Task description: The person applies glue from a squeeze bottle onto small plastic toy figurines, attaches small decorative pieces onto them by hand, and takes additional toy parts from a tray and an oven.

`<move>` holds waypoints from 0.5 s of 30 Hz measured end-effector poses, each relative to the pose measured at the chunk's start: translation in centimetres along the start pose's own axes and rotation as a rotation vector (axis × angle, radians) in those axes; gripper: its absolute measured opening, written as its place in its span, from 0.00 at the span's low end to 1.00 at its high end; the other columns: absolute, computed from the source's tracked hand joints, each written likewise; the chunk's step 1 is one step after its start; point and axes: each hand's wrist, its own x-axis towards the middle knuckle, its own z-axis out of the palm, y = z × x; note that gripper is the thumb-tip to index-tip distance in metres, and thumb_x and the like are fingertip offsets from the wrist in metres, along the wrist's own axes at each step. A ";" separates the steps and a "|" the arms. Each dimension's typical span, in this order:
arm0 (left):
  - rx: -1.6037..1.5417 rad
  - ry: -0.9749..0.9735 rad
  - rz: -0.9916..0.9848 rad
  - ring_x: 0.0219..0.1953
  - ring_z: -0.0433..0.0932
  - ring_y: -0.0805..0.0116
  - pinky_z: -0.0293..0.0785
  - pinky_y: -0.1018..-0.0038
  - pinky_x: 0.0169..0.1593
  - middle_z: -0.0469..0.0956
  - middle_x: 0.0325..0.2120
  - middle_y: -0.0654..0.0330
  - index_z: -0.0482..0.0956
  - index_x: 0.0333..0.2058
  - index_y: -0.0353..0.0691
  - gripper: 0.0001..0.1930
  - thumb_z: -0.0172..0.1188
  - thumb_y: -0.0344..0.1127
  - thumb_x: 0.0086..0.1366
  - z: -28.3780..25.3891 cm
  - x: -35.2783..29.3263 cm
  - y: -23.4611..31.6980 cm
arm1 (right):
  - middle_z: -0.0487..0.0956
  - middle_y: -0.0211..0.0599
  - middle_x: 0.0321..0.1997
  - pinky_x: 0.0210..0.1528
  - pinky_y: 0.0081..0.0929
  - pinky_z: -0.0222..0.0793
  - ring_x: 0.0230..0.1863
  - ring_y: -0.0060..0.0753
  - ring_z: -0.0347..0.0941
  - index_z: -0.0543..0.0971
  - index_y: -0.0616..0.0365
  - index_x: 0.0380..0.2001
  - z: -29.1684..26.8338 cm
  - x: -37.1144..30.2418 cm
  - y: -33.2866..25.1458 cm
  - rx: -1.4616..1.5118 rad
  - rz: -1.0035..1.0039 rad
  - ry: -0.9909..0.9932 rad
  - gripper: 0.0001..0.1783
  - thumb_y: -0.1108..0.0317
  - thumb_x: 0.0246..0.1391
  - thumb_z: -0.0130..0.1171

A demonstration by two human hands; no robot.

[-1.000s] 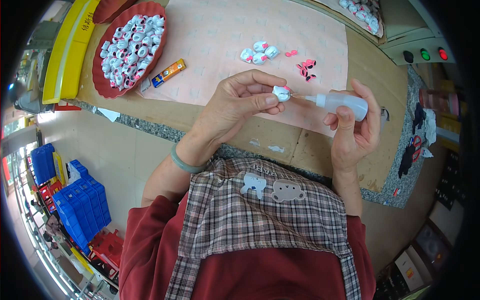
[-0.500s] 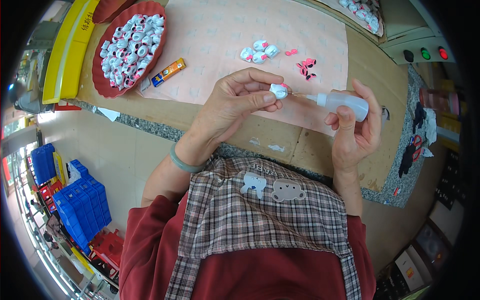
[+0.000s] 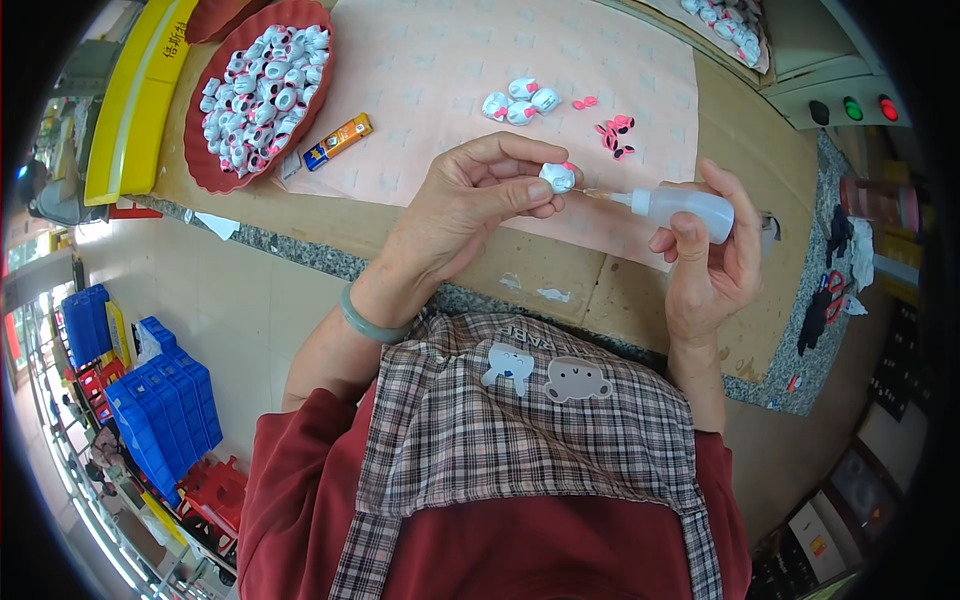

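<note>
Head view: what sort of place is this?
Probably a small workshop or factory bench for handwork: a red scalloped tray is piled with matching small white pieces, the right hand holds a needle-tipped squeeze bottle, and blue plastic crates stand on the floor.

Lettering [image 3: 175, 40] on yellow panel [image 3: 138, 105], apron [image 3: 530, 450]

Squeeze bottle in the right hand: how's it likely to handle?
The squeeze bottle would likely roll if laid down, given its rounded body. Its translucent, plastic-looking wall probably flexes under pressure. The slender, tapered nozzle may bend.
</note>
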 end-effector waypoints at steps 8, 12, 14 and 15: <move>-0.032 -0.010 -0.037 0.35 0.78 0.70 0.77 0.78 0.42 0.78 0.35 0.54 0.74 0.46 0.31 0.15 0.57 0.23 0.58 0.2 0.0 0.0 | 0.78 0.43 0.34 0.22 0.10 0.62 0.21 0.16 0.68 0.68 0.66 0.51 0.3 0.2 0.0 0.023 0.034 -0.015 0.20 0.70 0.56 0.55; -0.039 -0.036 -0.056 0.35 0.77 0.71 0.76 0.79 0.41 0.78 0.35 0.53 0.73 0.47 0.30 0.16 0.57 0.24 0.59 0.1 -0.1 0.1 | 0.78 0.43 0.34 0.21 0.10 0.61 0.21 0.16 0.68 0.68 0.66 0.51 0.4 0.1 0.1 0.037 0.026 0.010 0.21 0.69 0.56 0.55; -0.060 -0.066 -0.058 0.35 0.77 0.71 0.75 0.79 0.41 0.78 0.35 0.54 0.73 0.47 0.30 0.16 0.57 0.24 0.59 0.0 0.0 -0.1 | 0.78 0.43 0.34 0.21 0.10 0.61 0.21 0.16 0.68 0.67 0.66 0.51 0.4 0.0 0.2 0.038 0.002 0.024 0.21 0.68 0.56 0.55; -0.061 -0.066 -0.058 0.35 0.77 0.71 0.75 0.79 0.41 0.78 0.35 0.54 0.73 0.47 0.30 0.16 0.57 0.24 0.59 -0.1 -0.1 -0.1 | 0.78 0.43 0.34 0.21 0.10 0.61 0.21 0.16 0.68 0.67 0.66 0.51 0.4 0.0 0.2 0.038 0.002 0.023 0.21 0.68 0.56 0.55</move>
